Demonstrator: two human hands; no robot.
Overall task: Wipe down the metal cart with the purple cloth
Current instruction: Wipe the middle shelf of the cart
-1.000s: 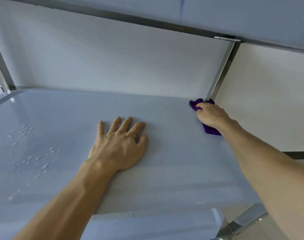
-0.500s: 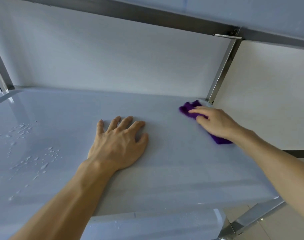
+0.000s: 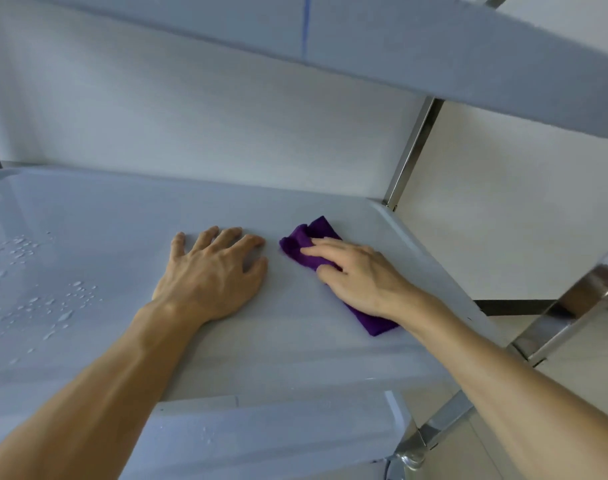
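Here the right hand (image 3: 361,271) lies on top of the purple cloth (image 3: 309,245), its fingers (image 3: 321,251) stretched out nearly straight and pressing the fabric flat onto the shelf (image 3: 295,355) of the metal cart (image 3: 411,152). The grip is wide rather than curled: nothing is pinched, the cloth is simply held down under palm and fingers. The cloth is a bunched, elongated strip that runs from just beyond the fingertips, on the far side, back under the hand to a corner that pokes out near the wrist. It sits in the right half of the shelf, a little in from the raised right edge and well short of the far right upright post.

The left hand (image 3: 212,271) rests flat on the shelf just to the left of the cloth, palm down, fingers spread and relaxed, holding nothing; its index fingertip is close to the cloth's far left end but apart from it. Both forearms reach in from the near side.

Water droplets (image 3: 49,299) are scattered over the left part of the shelf, well apart from both hands. Above, the underside of an upper shelf (image 3: 434,53) spans the top of the view. A pale wall (image 3: 496,216) shows beyond the cart on the right, and a shiny near-right post (image 3: 430,434) stands at the shelf's near corner.
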